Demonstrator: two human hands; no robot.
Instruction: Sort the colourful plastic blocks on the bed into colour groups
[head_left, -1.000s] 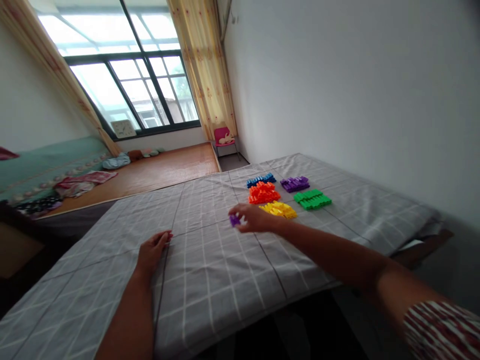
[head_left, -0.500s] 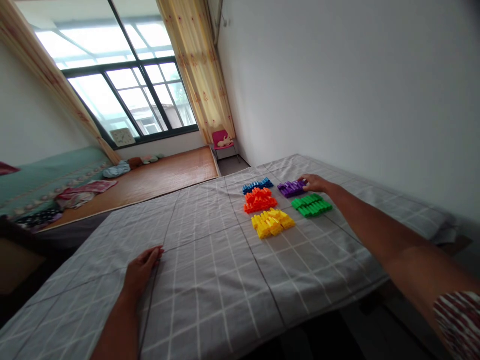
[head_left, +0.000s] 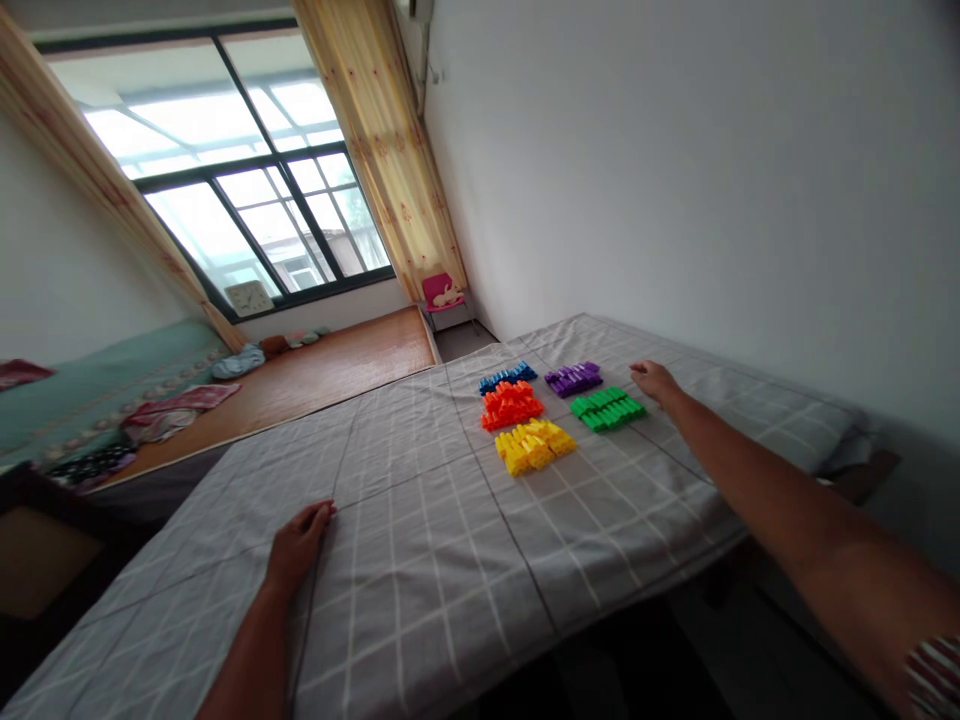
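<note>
Small plastic pieces lie sorted by colour in piles on the grey checked cloth (head_left: 420, 560). The purple pile (head_left: 573, 379) and the green pile (head_left: 607, 409) are on the right. The blue pile (head_left: 508, 377), the orange pile (head_left: 511, 405) and the yellow pile (head_left: 534, 446) form a row on the left. My right hand (head_left: 655, 381) is just right of the purple pile, apart from it, fingers drawn together with nothing visible in them. Resting on the cloth at the left, away from the piles, my left hand (head_left: 298, 542) has its fingers curled closed and shows nothing held.
A white wall (head_left: 675, 180) runs along the table's far right side. Beyond the table are a low wooden bed platform (head_left: 352, 360) with clothes, a pink chair (head_left: 442, 292) holding a soft toy, a square clock (head_left: 249, 298) and a curtained window.
My right hand has drawn back to the right, off the purple pile. My left hand stays on the cloth in much the same place. The camera view has shifted slightly.
</note>
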